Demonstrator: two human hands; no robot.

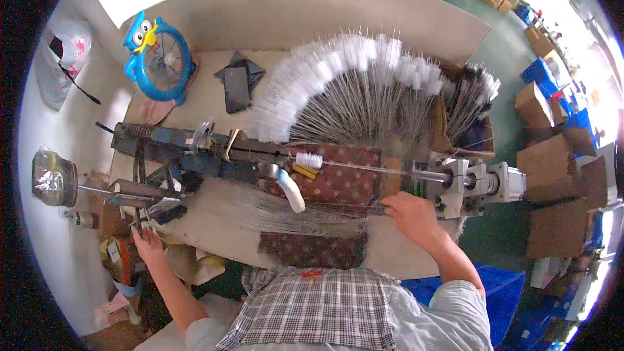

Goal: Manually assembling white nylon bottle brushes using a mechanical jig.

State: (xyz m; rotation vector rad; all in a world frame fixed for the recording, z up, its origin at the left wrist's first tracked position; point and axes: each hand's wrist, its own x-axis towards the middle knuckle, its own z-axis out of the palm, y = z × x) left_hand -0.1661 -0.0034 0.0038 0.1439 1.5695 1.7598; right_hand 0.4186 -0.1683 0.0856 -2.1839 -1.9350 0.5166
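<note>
At the left, my left hand (149,247) has its fingers closed round the lower end of a dark metal lever (138,216) on the bench machine (224,162). My right hand (413,216) pinches the right end of thin metal wire (375,207) at the loose bundle of wires (292,214) on the table; how many it grips I cannot make out. Above that bundle, a white-bristled tube brush (309,160) lies in line between the machine and the metal shaft of a motor unit (484,181). Its wire stem (364,168) reaches toward that shaft.
A wide fan of white tube brushes (364,58) covers the back of the table. Beside it stands a cardboard box (465,143) with more brushes. A blue owl-shaped fan (159,58) and a phone (237,90) are at the back left. A blue crate (500,286) sits lower right.
</note>
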